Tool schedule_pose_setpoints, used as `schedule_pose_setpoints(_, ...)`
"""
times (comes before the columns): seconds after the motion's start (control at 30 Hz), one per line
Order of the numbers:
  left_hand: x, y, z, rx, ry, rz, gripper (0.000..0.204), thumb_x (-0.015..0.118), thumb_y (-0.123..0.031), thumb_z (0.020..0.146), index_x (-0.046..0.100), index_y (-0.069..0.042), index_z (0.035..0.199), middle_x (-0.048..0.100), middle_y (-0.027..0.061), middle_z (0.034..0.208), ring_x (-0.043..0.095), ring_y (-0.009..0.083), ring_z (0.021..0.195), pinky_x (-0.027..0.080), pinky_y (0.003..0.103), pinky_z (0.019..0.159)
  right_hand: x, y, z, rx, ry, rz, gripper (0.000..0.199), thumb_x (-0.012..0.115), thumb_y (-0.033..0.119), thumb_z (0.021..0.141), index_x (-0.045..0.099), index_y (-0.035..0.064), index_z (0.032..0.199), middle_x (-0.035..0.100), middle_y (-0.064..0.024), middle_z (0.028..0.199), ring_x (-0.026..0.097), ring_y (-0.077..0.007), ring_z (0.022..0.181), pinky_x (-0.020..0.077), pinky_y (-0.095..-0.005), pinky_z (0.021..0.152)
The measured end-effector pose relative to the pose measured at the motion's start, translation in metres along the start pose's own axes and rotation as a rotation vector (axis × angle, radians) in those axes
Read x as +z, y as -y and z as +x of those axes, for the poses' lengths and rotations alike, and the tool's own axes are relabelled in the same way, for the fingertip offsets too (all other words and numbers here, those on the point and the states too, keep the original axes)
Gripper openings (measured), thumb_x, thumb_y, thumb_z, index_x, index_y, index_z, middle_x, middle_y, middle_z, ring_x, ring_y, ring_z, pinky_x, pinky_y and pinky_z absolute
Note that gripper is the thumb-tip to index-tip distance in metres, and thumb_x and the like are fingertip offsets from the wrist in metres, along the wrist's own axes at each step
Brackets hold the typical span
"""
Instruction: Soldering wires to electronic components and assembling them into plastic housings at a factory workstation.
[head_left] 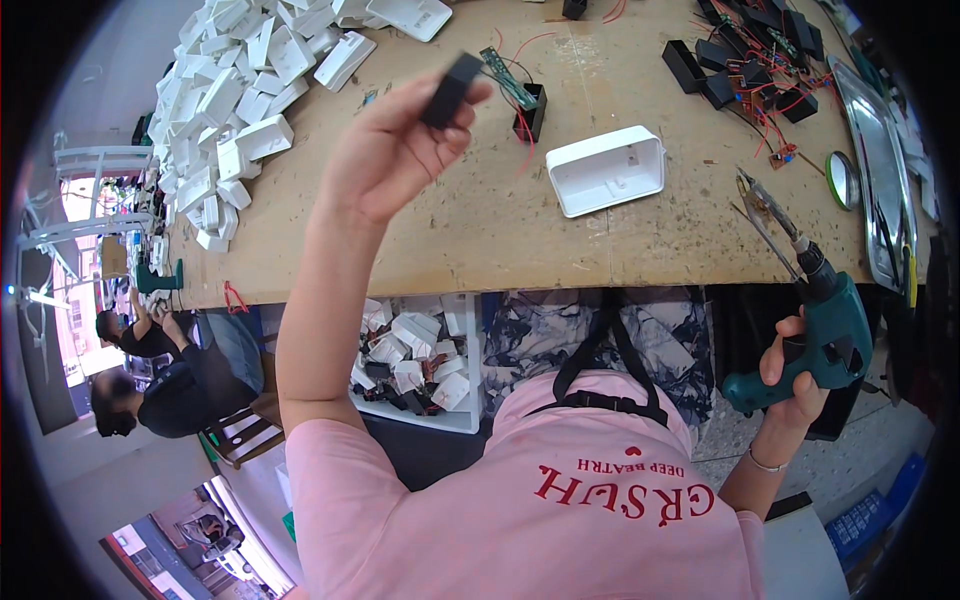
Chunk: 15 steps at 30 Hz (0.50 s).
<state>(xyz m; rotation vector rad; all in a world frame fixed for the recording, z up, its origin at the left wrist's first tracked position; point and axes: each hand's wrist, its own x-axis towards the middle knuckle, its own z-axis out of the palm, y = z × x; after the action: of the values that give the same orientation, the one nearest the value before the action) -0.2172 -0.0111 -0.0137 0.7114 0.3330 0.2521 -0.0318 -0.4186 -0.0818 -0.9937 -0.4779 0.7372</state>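
Note:
My left hand (385, 150) is raised over the table with its fingers closed on a small black plastic box (452, 92). Just right of it, a green circuit board (510, 80) with thin red wires lies against another black box (531, 114) on the table. A white plastic housing (606, 180) sits open side up farther right. My right hand (790, 372) grips a green power drill (840, 325) by its handle at the table's near edge. The drill's front end points up and left over the tabletop, with thin metal rods at its tip.
White housings (235, 100) are heaped at the left. Black boxes (715, 70) with boards and red wires lie at the far right, beside a metal tray (870, 170) and a round roll (842, 180). A white bin (455, 420) of parts stands below the edge. Two people (190, 385) sit at left.

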Motion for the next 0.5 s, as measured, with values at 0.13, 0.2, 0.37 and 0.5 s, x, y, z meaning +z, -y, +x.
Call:
schedule_pose_setpoints(0.13,-0.012,0.0,-0.014,0.211,0.107,-0.095,0.036,0.045,-0.012,0.09,0.044,0.002,0.123,0.049,0.0181,0.123,0.052,0.0185,0.083,0.044,0.03,0.074,0.004,0.001,-0.001,-0.019,0.009,-0.011,0.077,0.076,0.025,0.072,0.033,-0.0065,0.128,0.055,-0.0218,0.112,0.058,-0.0156,0.06,0.0475,-0.0241,0.05)
schedule_pose_setpoints(0.2,-0.013,-0.01,-0.02,0.295,0.265,-0.199,0.036,0.043,-0.015,0.09,0.046,0.0,0.123,0.049,0.0145,0.124,0.048,0.0163,0.078,0.039,0.027,0.072,0.003,0.001,0.0,-0.006,0.021,0.001,0.077,0.076,0.025,0.072,0.033,-0.0062,0.128,0.054,-0.022,0.112,0.058,-0.0154,0.06,0.0477,-0.0237,0.05)
schedule_pose_setpoints(0.37,-0.028,-0.017,-0.02,0.307,0.436,-0.182,0.029,0.047,-0.019,0.087,0.057,-0.007,0.112,0.056,0.0082,0.113,0.04,0.0104,0.066,0.031,0.024,0.062,0.004,0.0,-0.002,-0.017,0.032,0.0,0.076,0.075,0.025,0.073,0.033,-0.006,0.128,0.054,-0.0219,0.112,0.058,-0.0153,0.061,0.0475,-0.0236,0.05)
schedule_pose_setpoints(0.5,-0.055,0.004,-0.052,0.265,0.094,0.008,0.031,0.049,-0.025,0.085,0.057,-0.004,0.106,0.057,0.011,0.102,0.045,0.0138,0.068,0.036,0.027,0.062,0.0,-0.001,-0.006,-0.022,0.051,0.003,0.077,0.075,0.025,0.073,0.032,-0.0058,0.129,0.054,-0.0208,0.113,0.057,-0.0149,0.061,0.0464,-0.0234,0.05)
